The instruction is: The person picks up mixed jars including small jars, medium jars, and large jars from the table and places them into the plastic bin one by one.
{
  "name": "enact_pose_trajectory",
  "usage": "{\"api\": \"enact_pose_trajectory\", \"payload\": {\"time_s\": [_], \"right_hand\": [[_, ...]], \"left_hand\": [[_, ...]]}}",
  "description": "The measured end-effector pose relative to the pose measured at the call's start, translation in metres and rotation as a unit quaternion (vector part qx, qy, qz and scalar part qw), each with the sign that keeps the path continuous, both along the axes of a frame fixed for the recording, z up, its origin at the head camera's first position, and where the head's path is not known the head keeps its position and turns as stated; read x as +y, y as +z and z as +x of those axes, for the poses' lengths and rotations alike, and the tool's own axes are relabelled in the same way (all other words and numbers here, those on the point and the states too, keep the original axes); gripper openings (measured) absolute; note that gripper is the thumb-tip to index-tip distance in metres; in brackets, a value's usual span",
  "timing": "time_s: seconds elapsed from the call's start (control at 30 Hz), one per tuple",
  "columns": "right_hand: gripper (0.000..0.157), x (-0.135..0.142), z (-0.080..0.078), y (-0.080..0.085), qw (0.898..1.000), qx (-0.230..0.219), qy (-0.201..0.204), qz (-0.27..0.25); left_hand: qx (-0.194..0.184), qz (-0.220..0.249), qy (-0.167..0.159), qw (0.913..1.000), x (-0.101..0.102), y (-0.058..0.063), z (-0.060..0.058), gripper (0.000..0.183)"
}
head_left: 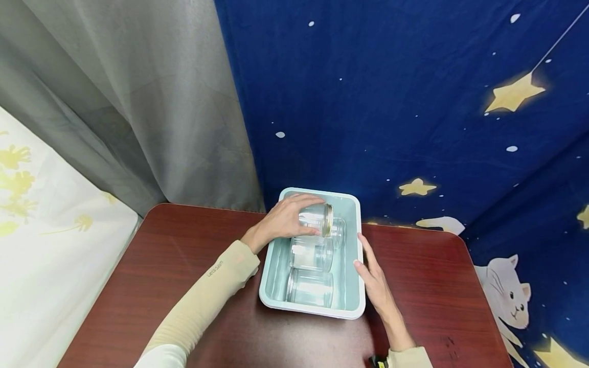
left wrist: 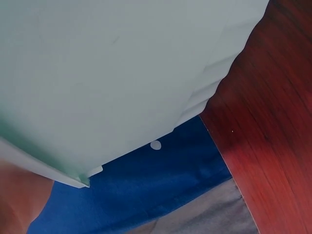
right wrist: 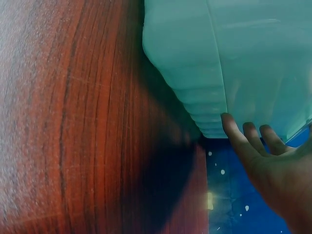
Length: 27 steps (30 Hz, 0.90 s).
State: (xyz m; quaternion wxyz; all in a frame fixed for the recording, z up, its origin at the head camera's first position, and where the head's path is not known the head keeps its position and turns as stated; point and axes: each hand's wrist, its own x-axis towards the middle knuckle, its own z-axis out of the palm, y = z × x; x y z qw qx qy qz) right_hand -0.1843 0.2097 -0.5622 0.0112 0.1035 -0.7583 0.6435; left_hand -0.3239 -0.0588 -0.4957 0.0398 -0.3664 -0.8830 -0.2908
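Note:
My left hand [head_left: 291, 217] reaches over the left rim of a pale blue-green plastic bin [head_left: 359, 301] and grips a clear jar [head_left: 314, 217] with a gold-coloured lid on its right end. Thumb and fingers lie along opposite sides of that jar. Beneath and beside it, more clear jars lie on their sides, one in the middle [head_left: 311, 254] and one at the near end [head_left: 310, 288]. My right hand [head_left: 376, 283] holds the bin's right side, thumb over the rim. In the right wrist view its fingers [right wrist: 236, 134] press on the outer wall.
The bin stands on a dark red wooden table [head_left: 216, 230], near its back edge. Behind hang a grey curtain [head_left: 184, 102] and a blue curtain [head_left: 368, 102] with stars. White patterned cloth [head_left: 60, 220] is at the left.

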Motion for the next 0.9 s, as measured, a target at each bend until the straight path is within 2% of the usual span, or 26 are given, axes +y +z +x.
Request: {"api": "enact_pose_trajectory", "payload": {"time_s": [0.07, 0.13, 0.33, 0.5, 0.73, 0.9], "right_hand": [[0.062, 0.000, 0.000, 0.001, 1.000, -0.004, -0.001, -0.001], [0.061, 0.001, -0.002, -0.005, 1.000, -0.004, -0.004, 0.004], [0.062, -0.001, 0.000, 0.005, 0.999, -0.006, -0.010, 0.034], [0.063, 0.001, 0.000, 0.002, 0.999, -0.006, -0.021, 0.049], [0.066, 0.006, -0.005, -0.005, 0.995, 0.022, -0.028, 0.095], [0.068, 0.009, -0.006, -0.004, 0.989, 0.042, -0.020, 0.139]], "left_hand": [[0.003, 0.001, 0.000, 1.0000, -0.001, -0.001, 0.000, 0.077], [0.003, 0.004, 0.000, 1.0000, -0.002, -0.001, 0.000, 0.077], [0.001, 0.011, 0.006, 0.9999, -0.005, -0.003, 0.000, 0.076], [0.000, 0.014, 0.013, 0.9998, -0.010, -0.005, 0.001, 0.076], [0.019, 0.036, -0.003, 0.9992, -0.017, -0.006, 0.002, 0.077], [0.028, 0.038, 0.004, 0.9989, -0.025, -0.007, 0.004, 0.077]]}}
